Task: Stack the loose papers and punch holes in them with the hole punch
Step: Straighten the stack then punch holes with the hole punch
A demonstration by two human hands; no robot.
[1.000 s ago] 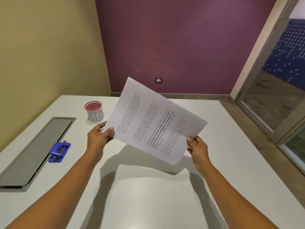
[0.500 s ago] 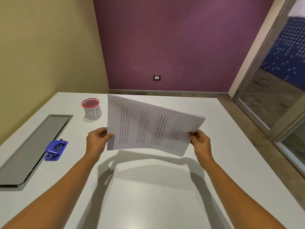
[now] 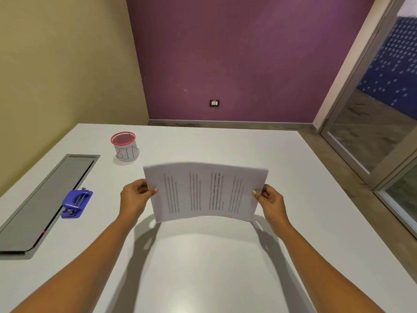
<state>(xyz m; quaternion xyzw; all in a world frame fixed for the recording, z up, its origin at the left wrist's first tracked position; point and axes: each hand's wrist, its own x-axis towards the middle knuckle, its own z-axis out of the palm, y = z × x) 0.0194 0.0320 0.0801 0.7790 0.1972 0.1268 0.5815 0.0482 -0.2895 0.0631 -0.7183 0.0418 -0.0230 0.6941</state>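
Note:
A stack of printed white papers [image 3: 205,193] is held upright above the white table [image 3: 225,256], long side level, text lines running vertically. My left hand [image 3: 135,197] pinches its left edge and my right hand [image 3: 269,199] pinches its right edge. The lower edge bows slightly upward, close over the table. A blue hole punch [image 3: 76,203] lies on the table to the left, apart from both hands, beside the grey panel.
A grey recessed panel [image 3: 45,199] runs along the table's left side. A red-rimmed cup marked BIN [image 3: 125,146] stands at the back left. Walls close the left and far sides; a glass door [image 3: 372,132] is at the right.
The papers have been turned from a tilted diagonal to level and lowered toward the table, both hands keeping their hold. The view has shifted slightly downward.

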